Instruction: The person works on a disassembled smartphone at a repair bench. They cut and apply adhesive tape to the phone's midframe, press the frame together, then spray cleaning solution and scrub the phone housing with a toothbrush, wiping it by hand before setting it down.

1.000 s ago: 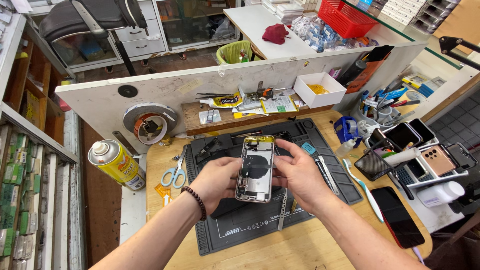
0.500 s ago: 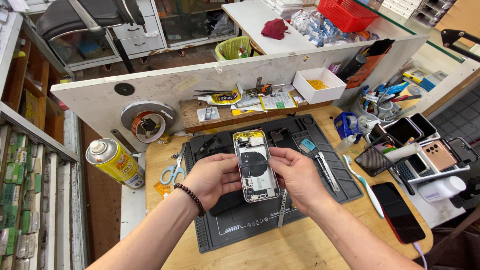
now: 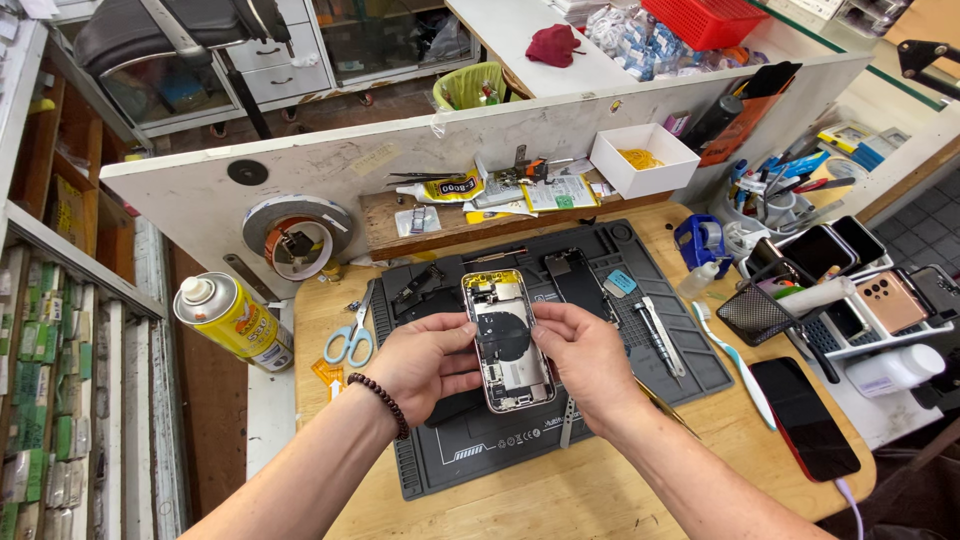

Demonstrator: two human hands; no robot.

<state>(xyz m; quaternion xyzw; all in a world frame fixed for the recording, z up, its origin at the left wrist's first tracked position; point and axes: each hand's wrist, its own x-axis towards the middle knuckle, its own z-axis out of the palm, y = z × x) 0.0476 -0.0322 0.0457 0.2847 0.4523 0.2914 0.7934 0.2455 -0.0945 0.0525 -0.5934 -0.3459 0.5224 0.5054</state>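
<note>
You've got the opened gold-edged phone housing with its round black coil (image 3: 506,342) pinched between both hands, left hand (image 3: 428,362) and right hand (image 3: 583,358) clamped on its long edges, above the dark grey rubber repair mat (image 3: 640,400) on the wooden desk (image 3: 560,500); squeeze unevenly and I'd say it could slip, or the exposed parts get bent.

Bright, even light from above, sharp in the middle of my view.

I see the wooden tabletop (image 3: 560,500) well lit, with only soft, short shadows under the hands and beside the spray can (image 3: 232,322). The dark phone screen (image 3: 805,418) at the right gives a weak reflection, and the opened phone (image 3: 506,340) shines a little on its metal parts. The wide lens bends the shelves (image 3: 60,400) at the left edge, and far corners look slightly soft.
</note>
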